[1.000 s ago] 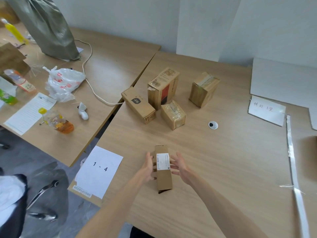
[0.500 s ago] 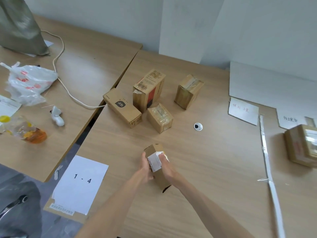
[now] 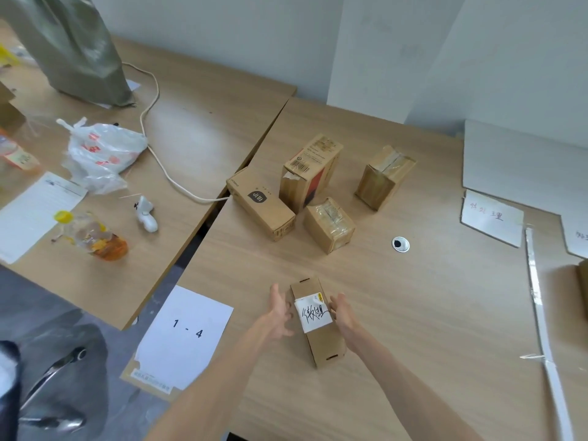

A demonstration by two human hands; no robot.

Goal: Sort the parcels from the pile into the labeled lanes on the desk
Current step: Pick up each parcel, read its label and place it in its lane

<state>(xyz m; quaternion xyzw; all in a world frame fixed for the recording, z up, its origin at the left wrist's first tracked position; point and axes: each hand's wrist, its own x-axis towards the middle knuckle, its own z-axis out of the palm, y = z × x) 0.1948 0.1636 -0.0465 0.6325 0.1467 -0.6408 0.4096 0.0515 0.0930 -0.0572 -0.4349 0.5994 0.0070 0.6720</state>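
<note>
A narrow cardboard parcel [image 3: 321,342] lies flat on the desk in front of me, with a white label bearing black handwriting facing up. My right hand [image 3: 345,315] presses against its right side, thumb at the label's edge. My left hand [image 3: 278,313] hovers at its left side with fingers spread. The pile of several brown boxes [image 3: 310,168] stands farther back. A white sheet marked "1 - 4" [image 3: 186,335] overhangs the desk's front left edge. A handwritten lane card [image 3: 491,221] lies at the right.
A strip of tape [image 3: 537,300] runs down the desk on the right, with a second card [image 3: 577,238] and a box's edge [image 3: 584,281] beyond it. A cable grommet [image 3: 400,244] sits mid-desk. The left desk holds a plastic bag [image 3: 101,154], a bottle [image 3: 92,237] and a cord [image 3: 159,154].
The parcel was lifted and turned over in both hands. It now lies flat again with a handwritten label up, and my left hand has opened away from it.
</note>
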